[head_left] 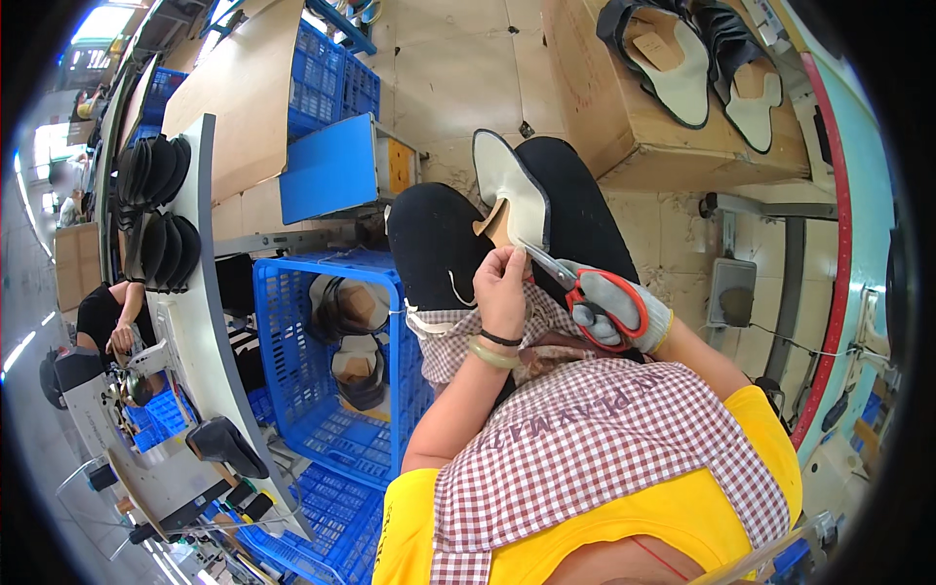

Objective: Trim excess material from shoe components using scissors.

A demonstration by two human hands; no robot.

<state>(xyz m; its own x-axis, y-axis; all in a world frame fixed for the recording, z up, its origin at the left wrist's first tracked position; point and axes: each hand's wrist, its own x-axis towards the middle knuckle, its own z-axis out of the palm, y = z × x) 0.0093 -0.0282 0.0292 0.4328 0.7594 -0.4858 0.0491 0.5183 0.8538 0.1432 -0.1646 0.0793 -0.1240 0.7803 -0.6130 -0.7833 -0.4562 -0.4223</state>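
A shoe upper (513, 180) with cream lining, a dark edge and a tan inner piece lies across my black-trousered legs. My left hand (500, 291), bare, with a black band and a pale bangle at the wrist, pinches its near end between thumb and fingers. In my right hand (624, 310), which wears a grey-and-white glove, is a pair of scissors (556, 270) with red handles. The scissor tips sit right beside my left fingertips at the upper's near end. Whether the blades touch material there is too small to tell.
A blue plastic crate (268, 361) with several shoe uppers (356, 366) stands at my left. More uppers (673, 63) lie on a cardboard box (673, 146) at far right. Beyond the left bench (207, 244), a co-worker's hand (121, 338) is at a machine. A red-edged table (846, 244) stands right.
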